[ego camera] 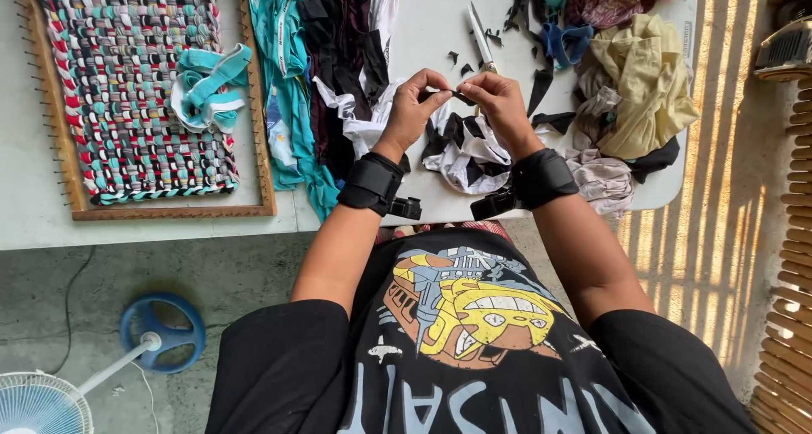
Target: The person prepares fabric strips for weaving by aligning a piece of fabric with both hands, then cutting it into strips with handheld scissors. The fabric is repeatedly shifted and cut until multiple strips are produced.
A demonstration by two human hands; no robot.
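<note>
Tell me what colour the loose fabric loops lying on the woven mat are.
Teal and white loops, lying on the multicoloured woven mat; the head view shows them best.

Bare counter (427, 28) lies open ahead of the hands, up to the scissors (480, 35) and black scraps (461, 66). Fabric strips (330, 70) crowd the left, a cloth heap (630, 87) the right, and the wooden weaving frame (144, 96) fills the far left.
</note>
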